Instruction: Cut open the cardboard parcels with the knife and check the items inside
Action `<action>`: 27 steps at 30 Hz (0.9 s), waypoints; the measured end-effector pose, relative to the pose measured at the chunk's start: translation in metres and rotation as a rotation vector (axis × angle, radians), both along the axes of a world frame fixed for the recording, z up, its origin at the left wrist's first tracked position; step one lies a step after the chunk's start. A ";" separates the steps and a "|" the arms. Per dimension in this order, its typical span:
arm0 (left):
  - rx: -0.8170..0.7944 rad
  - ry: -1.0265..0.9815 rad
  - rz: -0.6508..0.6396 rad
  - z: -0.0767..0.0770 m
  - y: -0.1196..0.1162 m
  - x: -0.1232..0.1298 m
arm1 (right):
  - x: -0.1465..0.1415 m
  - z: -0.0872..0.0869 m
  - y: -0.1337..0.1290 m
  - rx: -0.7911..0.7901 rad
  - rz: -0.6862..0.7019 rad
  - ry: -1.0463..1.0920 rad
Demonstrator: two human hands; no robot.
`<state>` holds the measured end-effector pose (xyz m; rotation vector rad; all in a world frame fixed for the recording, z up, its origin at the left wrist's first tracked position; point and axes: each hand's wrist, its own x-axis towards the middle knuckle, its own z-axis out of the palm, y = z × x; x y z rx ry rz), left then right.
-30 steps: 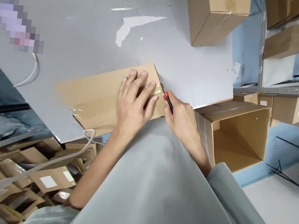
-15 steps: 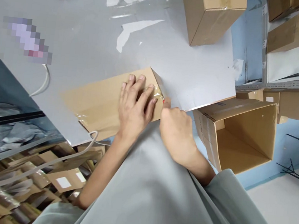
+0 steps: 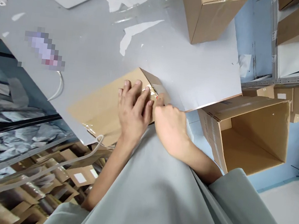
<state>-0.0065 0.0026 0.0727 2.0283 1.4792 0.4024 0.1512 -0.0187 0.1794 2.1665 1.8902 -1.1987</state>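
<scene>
A closed cardboard box (image 3: pixel 99 104) lies at the near edge of the grey table, with shiny clear tape over the edges of both ends. My left hand (image 3: pixel 133 112) rests on its top, fingers spread and pressing flat near the right end. Close beside it, my right hand (image 3: pixel 170 127) is closed in a fist at the box's right end face. A bit of a small red tool (image 3: pixel 157 97) shows at the right index finger, against the taped edge; the fist hides the rest, so its kind cannot be made out.
Another taped box (image 3: pixel 211 22) stands at the table's far right. An open, hollow carton (image 3: pixel 255 134) is right of the table. A white cable (image 3: pixel 99 140) hangs past the near edge. Torn white scraps (image 3: pixel 130 34) and a blurred-out item (image 3: pixel 43 49) lie on the table (image 3: pixel 92 48). Shelves hold more boxes.
The box's right end has turned slightly, showing more of its end face. My right hand has moved a little left along that end with the red tool. The view has shifted slightly.
</scene>
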 end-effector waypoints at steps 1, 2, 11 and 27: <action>-0.017 0.021 0.010 0.002 0.002 0.000 | 0.001 0.003 0.001 -0.026 -0.011 -0.034; -0.028 0.041 0.022 0.003 0.003 0.001 | 0.002 0.006 0.000 -0.054 -0.020 -0.067; 0.057 0.035 0.045 -0.003 0.001 0.002 | 0.026 0.004 -0.033 -0.201 0.145 -0.178; 0.037 -0.048 0.039 -0.011 0.001 -0.003 | 0.021 0.004 -0.011 -0.170 0.099 -0.187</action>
